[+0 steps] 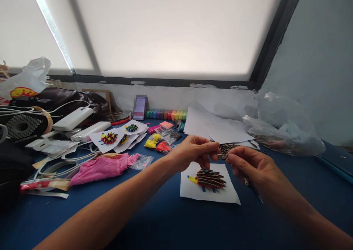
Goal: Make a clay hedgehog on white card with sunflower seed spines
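Observation:
My left hand (197, 150) hovers above the back edge of a white paper sheet (189, 193), its thumb and fingers pinched together. Whatever is between those fingertips is too small to make out. Across from it, my right hand (250, 165) is also closed in a pinch, on something I cannot make out. On the sheet lies a hedgehog figure (211, 180) with a yellow clay face, blue feet and spines of striped sunflower seeds. A heap of sunflower seeds (226, 149) shows behind the gap between my hands. A thin pointed object (259, 196) sticks out below my right hand, partly hidden.
Finished hedgehog cards (109, 137), a pink cloth (102, 168) and white power banks (91, 131) lie left. Bags of coloured clay (153, 141), a row of clay colours (167, 115) and white papers (215, 123) stand behind. A clear plastic bag (289, 132) is at right.

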Tool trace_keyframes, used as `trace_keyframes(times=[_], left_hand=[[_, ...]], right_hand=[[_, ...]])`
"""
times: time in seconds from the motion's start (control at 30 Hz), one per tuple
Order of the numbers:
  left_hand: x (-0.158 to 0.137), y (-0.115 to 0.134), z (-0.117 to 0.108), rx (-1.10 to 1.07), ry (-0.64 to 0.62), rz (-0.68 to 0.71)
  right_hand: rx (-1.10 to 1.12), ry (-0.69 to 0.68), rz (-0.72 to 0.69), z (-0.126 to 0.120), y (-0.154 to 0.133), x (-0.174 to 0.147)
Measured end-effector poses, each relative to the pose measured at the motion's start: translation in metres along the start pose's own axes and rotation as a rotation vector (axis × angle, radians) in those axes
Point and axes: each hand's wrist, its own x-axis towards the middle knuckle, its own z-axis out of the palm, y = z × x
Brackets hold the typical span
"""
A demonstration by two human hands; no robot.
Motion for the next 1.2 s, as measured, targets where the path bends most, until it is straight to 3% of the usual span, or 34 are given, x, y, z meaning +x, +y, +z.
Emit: trace_keyframes(times=[0.27,0.67,0.87,1.07,1.2], left_hand=[[-0.002,-0.003,0.012,0.025,-0.039,-0.029],[-0.009,0.003,0.027,0.050,-0.265,-0.168],[-0.006,0.009,0.016,0.021,-0.224,-0.079],[-0.004,0.007,0.023,-0.005,-0.342,-0.105],[0.000,0.011,0.015,-0.015,-0.306,-0.031]], right_hand=[[-0.094,0.042,-0.059,0.005,-0.005,-0.004],[-0.122,-0.022,-0.081,0.004,0.000,-0.003],[-0.117,0.044,-0.078,-0.004,0.005,0.002],[-0.096,-0.020,-0.131,-0.001,0.002,-0.003],[-0.100,0.043,-0.131,-0.009,0.003,-0.001]])
